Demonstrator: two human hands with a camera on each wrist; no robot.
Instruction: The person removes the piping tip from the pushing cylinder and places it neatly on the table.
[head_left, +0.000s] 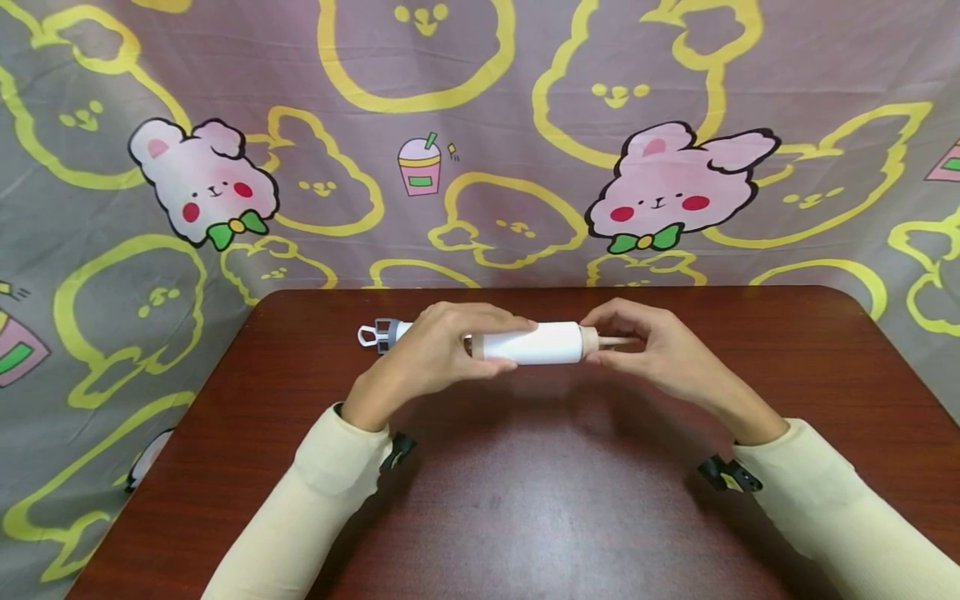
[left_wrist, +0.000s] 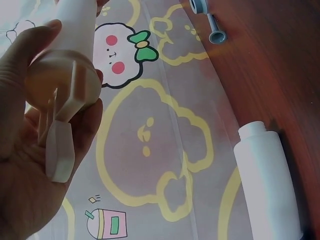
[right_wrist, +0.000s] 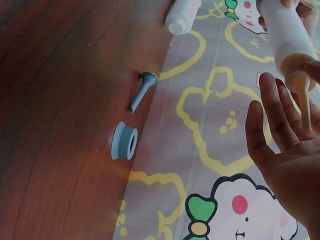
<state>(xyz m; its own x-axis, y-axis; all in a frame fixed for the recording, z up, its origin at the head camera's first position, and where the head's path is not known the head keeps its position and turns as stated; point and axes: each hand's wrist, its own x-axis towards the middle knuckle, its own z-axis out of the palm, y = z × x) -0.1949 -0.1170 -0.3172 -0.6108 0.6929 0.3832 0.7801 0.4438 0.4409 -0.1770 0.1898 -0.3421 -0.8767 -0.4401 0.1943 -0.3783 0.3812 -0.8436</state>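
My left hand (head_left: pixel 431 346) grips a white bottle (head_left: pixel 551 343) near its left end, thumb and fingers on opposite sides. The bottle lies sideways over the table. A beige bracket-like end piece with a white tip (left_wrist: pixel 60 150) sits by my left palm in the left wrist view. At the other end, my right hand (head_left: pixel 656 342) holds a beige collar (head_left: pixel 590 342) between thumb and fingers. A thin beige spout (right_wrist: pixel 303 102) runs from the collar toward the right palm, where several fingers are extended.
A second white bottle (left_wrist: pixel 270 185) lies on the dark wooden table (head_left: pixel 517 500). A grey frame with a white loop (head_left: pixel 378 336) shows left of my left hand. A grey funnel-ended tube (right_wrist: pixel 143 91) and a grey ring (right_wrist: pixel 124 141) lie near the table's far edge.
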